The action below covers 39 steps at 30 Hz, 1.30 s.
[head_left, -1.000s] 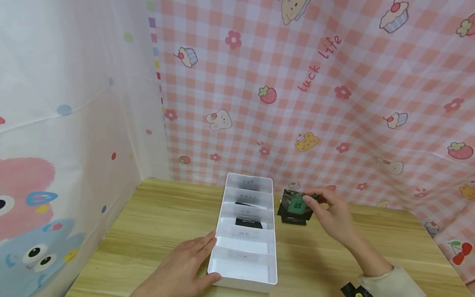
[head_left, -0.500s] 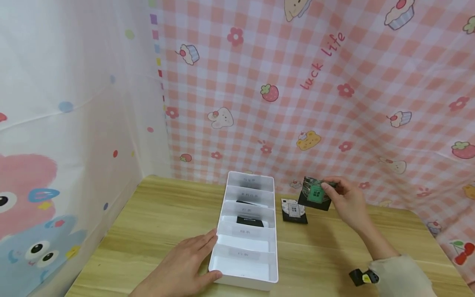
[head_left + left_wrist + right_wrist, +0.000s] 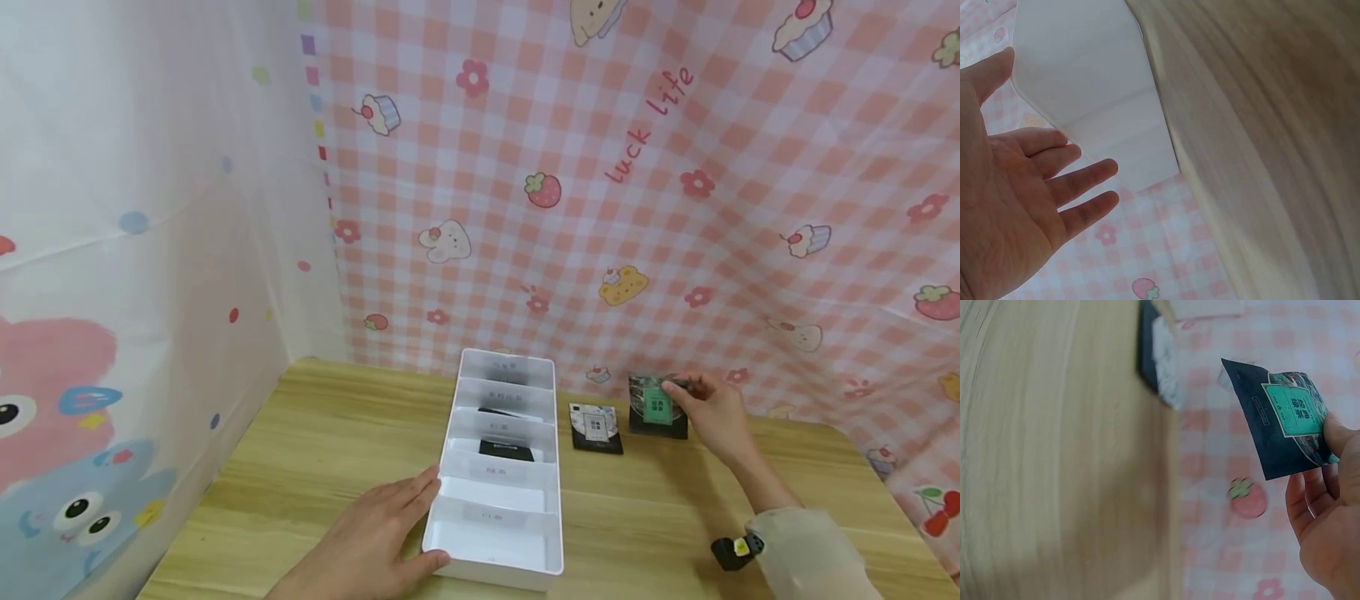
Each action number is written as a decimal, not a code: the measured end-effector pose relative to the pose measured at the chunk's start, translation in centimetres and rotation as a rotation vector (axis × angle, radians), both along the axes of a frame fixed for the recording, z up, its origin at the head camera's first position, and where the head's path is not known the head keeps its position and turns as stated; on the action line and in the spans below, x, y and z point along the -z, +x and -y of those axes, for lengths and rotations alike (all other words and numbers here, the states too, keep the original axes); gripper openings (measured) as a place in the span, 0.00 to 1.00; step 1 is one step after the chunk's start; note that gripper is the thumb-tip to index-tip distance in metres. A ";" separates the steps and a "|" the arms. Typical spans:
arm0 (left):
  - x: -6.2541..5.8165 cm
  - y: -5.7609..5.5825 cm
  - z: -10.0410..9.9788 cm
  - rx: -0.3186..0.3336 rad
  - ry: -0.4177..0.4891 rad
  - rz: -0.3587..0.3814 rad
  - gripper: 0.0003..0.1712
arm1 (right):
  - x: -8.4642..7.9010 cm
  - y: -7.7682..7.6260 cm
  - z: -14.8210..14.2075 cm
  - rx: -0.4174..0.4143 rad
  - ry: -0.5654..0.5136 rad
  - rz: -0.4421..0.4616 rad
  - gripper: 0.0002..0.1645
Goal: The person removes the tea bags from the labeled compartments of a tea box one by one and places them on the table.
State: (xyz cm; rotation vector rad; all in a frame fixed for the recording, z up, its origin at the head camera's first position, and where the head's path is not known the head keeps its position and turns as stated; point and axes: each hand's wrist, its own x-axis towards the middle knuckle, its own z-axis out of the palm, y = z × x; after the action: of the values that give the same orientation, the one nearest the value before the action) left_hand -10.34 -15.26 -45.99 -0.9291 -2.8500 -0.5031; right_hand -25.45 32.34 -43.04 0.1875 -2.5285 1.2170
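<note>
My right hand (image 3: 716,421) pinches a flat black tea sachet with a green label (image 3: 658,408) between thumb and fingers. Up close in the right wrist view, the green label faces out and the sachet's far side hangs free. To its left a similar sachet with a pale label (image 3: 596,427) lies on the table. My left hand (image 3: 378,533) rests against the left side of a long white divided box (image 3: 491,575), its fingers fairly straight. In the left wrist view the thumb and some fingertips are at the edge of the box's white wall (image 3: 1091,81).
The box has several labelled compartments in a row. A black packet (image 3: 506,451) lies in the middle one, and a dark edge shows in the one behind. A checked pink cloth (image 3: 480,208) hangs behind the wooden table (image 3: 360,417).
My right hand has carried the green-labelled sachet to the right, uncovering the pale-labelled one, then lowered it slightly. The left hand has stayed at the box.
</note>
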 end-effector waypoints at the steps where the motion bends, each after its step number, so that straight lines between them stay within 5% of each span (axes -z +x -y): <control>1: 0.0 0.0 0.0 -0.002 0.000 -0.001 0.49 | 0.2 -0.2 -0.2 0.005 -0.002 0.020 0.15; 11: 0.1 0.0 0.1 -0.007 0.000 0.002 0.50 | 3.3 -2.1 -1.9 0.030 0.054 0.195 0.21; 19: -0.1 0.0 0.1 -0.013 -0.009 0.032 0.50 | 5.3 -3.3 -2.7 -0.037 0.173 0.109 0.09; 32: -0.2 -0.3 -0.1 0.001 -0.034 0.052 0.51 | 7.2 -3.6 -3.6 -0.012 0.308 0.138 0.13; 39: -0.1 -0.3 -0.1 0.012 -0.040 -0.014 0.49 | 7.0 -3.7 -3.5 -0.011 0.333 0.169 0.14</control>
State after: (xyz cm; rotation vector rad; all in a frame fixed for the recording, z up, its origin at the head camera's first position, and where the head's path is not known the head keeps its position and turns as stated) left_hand -10.63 -15.12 -45.91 -0.9529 -2.8536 -0.4397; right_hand -29.16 35.86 -50.06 0.1822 -2.8701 0.8376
